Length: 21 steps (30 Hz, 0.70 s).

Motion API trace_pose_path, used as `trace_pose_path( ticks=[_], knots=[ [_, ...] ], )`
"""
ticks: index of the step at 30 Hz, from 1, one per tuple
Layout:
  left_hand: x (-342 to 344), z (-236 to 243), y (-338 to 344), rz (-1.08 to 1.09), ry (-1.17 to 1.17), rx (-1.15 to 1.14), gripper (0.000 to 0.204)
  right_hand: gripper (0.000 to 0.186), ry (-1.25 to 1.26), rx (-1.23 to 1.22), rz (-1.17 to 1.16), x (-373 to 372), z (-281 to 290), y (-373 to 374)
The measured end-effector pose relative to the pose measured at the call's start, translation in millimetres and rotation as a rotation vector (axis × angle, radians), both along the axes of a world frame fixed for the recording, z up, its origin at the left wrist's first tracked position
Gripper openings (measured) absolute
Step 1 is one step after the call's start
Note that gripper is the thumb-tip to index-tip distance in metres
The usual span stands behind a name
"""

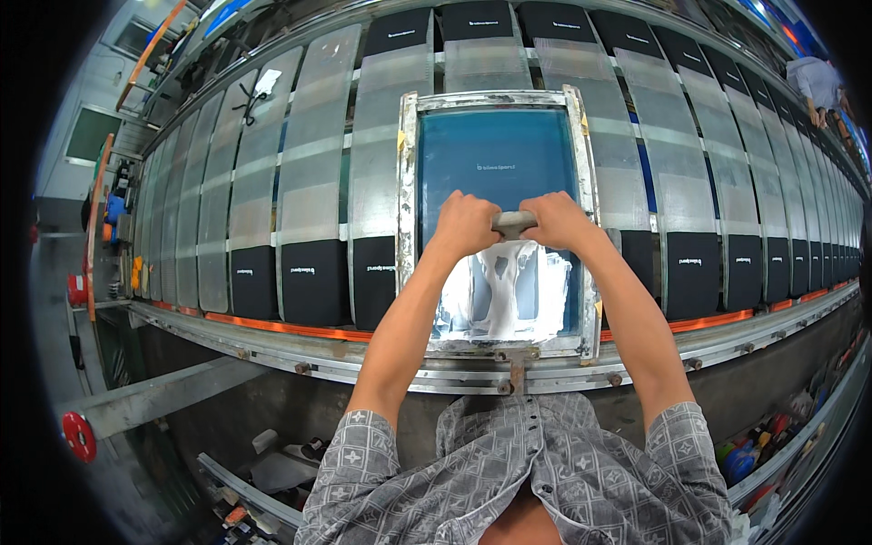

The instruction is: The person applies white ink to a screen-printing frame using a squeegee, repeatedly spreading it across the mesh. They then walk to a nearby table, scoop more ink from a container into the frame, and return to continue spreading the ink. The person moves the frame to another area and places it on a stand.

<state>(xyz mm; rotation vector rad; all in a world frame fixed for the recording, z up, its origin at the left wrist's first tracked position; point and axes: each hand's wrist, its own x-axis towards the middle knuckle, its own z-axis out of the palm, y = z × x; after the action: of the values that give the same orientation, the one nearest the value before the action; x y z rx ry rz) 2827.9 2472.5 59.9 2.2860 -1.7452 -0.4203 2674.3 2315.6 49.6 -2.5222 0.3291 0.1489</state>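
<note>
At the far left, a red handwheel (79, 437) on the end of a metal beam (173, 391). Next, a row of grey boards (313, 173), with a white scrap (267, 83) and a black cord (247, 103) on one of them, and with black pieces (313, 284) over the near ends of several. Along those ends, an orange strip (291, 328). In the middle, over the boards, a pale, stained frame (408, 200) around a blue screen (495, 141). Above the screen, the left hand (467, 224), curled tightly around the left end of a pale handle (515, 224). Between both hands, the handle itself, crosswise, just beyond a smeared patch of white paste (504, 304). Impossible to tell about contact below it. At its right end, the right hand (557, 221), closed around it likewise. Farther right, more boards with black ends, then a co-worker (813, 82) near the upper edge.
</note>
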Motion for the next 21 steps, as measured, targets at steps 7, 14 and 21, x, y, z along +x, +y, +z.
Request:
trace_pose_path(
  ticks=[7,14,21],
  knots=[
    [-95,-4,98,-0.058,0.093,0.050,0.024,0.031,0.179,0.047,0.078,-99,13,96],
    [-28,19,39,-0.065,-0.063,-0.024,0.025,0.033,-0.531,0.057,-1.078,-144,-41,-17],
    [-72,-20,76,0.029,-0.015,-0.250,0.032,0.030,-0.339,0.540,-1.161,-132,-65,-15]
  ],
)
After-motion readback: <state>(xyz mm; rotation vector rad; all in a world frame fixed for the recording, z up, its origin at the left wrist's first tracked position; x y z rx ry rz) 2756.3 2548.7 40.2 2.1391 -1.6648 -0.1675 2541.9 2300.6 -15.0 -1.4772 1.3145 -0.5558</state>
